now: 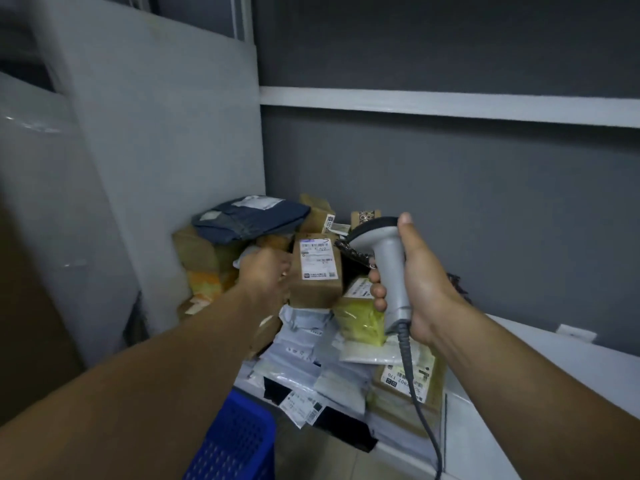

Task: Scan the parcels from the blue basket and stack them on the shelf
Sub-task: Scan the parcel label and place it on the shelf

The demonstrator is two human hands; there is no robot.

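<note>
Left hand (265,277) grips the box (313,289) upright, label (318,259) outward; right hand (422,285), fist round the scanner (388,265), holds its head just beside the box's upper right corner.

- The white shelf (588,360) goes from the bottom centre of the frame to the right edge, along a grey wall.
- On its left part lies a pile of parcels, reaching into the corner.
- At the front of the pile are flat white mailers (304,344).
- To the right of them is a labelled cardboard box (408,386).
- Brown boxes (197,251) stand at the left.
</note>
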